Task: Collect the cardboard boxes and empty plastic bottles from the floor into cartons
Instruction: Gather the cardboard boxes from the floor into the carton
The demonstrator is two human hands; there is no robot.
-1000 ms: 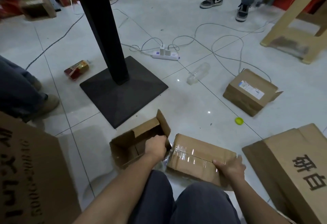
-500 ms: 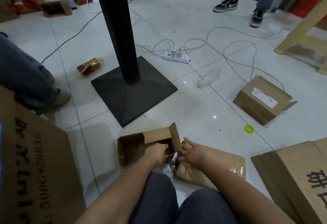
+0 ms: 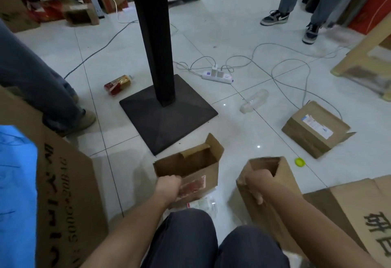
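My left hand (image 3: 168,186) grips the near wall of a small open cardboard box (image 3: 191,167) standing on the tiles in front of my knees. My right hand (image 3: 257,183) is closed on the open end of a second cardboard box (image 3: 284,185), tilted up off the floor. A crushed clear bottle with a red label (image 3: 204,204) lies between the two boxes, by my knees. Farther out lie a clear empty bottle (image 3: 254,100), a red-and-gold bottle (image 3: 117,84) and a labelled cardboard box (image 3: 315,129). Large cartons stand at left (image 3: 63,193) and right (image 3: 357,208).
A black pedestal base (image 3: 167,115) with its post stands just beyond the boxes. A power strip (image 3: 218,76) with looping cables crosses the floor. A yellow-green cap (image 3: 300,161) lies at right. A person's legs (image 3: 38,81) are at left, another's shoes (image 3: 275,17) at back.
My right hand let go of the flat taped box's side, crossed to its left end, then lifted that box up and to the right. The left hand stayed on the small box.
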